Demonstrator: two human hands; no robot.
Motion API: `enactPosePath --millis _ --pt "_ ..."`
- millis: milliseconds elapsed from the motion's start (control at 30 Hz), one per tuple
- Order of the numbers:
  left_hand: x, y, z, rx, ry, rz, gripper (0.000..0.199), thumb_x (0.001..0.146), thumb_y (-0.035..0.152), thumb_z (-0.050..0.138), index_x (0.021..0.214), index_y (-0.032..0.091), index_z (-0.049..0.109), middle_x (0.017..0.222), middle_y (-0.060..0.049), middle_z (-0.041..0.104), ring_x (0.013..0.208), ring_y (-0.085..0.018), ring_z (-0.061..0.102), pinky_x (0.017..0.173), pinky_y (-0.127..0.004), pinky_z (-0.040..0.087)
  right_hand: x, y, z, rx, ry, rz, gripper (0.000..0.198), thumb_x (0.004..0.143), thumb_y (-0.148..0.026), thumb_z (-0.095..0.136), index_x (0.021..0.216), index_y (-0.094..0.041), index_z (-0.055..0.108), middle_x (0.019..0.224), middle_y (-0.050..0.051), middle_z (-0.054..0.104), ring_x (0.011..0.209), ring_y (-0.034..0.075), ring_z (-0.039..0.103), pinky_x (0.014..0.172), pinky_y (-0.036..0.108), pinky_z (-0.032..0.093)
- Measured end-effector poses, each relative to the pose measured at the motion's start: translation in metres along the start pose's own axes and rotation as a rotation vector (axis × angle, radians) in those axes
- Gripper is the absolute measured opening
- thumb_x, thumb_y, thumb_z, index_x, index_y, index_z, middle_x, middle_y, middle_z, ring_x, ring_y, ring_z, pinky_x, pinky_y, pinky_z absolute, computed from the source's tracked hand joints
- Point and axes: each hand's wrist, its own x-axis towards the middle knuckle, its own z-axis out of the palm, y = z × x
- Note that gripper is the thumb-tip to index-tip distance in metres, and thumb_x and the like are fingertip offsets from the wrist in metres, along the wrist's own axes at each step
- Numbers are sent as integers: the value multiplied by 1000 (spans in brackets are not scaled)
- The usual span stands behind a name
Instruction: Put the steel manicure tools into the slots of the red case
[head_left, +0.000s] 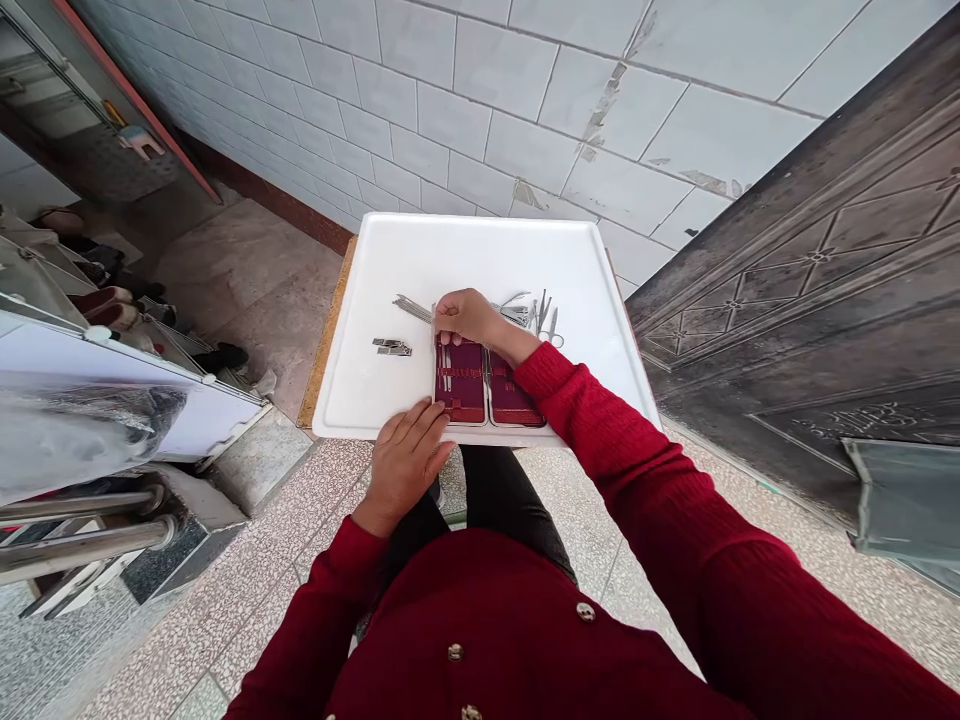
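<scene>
An open manicure case [469, 412] with a dark red lining lies near the tray's front edge. Slim metal tools [446, 370] stand in the loops of its left panel. My right hand [466, 315] reaches over the top of that panel with its fingertips pinched together; whatever they hold is hidden. Flat at the case's lower left corner rests my left hand [409, 450], fingers stretched out. Nail clippers [392, 347] lie left of the case. Behind it are several thin metal tools [412, 308], more metal tools [514, 310] and small scissors [553, 328].
The white tray [480, 235] sits on a wooden-edged table [319, 375] against a tiled wall [427, 120]. A dark metal door [825, 270] is at the right. On the left, a rack with shoes [112, 310] stands near metal rails [90, 545].
</scene>
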Motion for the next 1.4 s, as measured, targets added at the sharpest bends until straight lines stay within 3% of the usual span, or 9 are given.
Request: enactPosePath --millis 200,567,967,1167,1400 --pt "1 0 0 -4 -29 -17 32 104 30 58 133 20 66 137 -10 72 135 -27 63 109 -42 47 -17 12 -8 276 85 -53 24 75 6 72 70 -15 62 57 -2 68 45 8 60 39 14 45" --pt "1 0 -2 4 -9 -5 34 103 27 60 136 20 64 137 -10 72 135 -27 63 110 -42 45 -14 14 -10 210 78 3 21 75 7 72 69 -13 67 53 -1 68 43 8 60 40 14 47" --pt "3 0 -2 20 3 5 33 102 27 61 135 19 63 135 -11 73 133 -27 64 109 -41 45 -16 19 -18 398 43 -10 19 88 -16 79 73 -13 66 61 0 70 45 6 59 39 14 43" --pt "5 1 -2 19 15 12 32 102 25 63 133 18 63 133 -11 74 132 -27 65 108 -41 44 -21 21 -36 264 -23 4 22 90 -14 76 70 -12 68 58 0 69 41 4 53 36 14 37" --pt "6 2 -2 23 8 14 33 102 25 62 134 18 62 133 -12 74 132 -27 65 109 -41 44 -21 22 -32 161 99 -25 25 87 -15 78 65 -12 67 58 2 69 39 4 51 35 14 33"
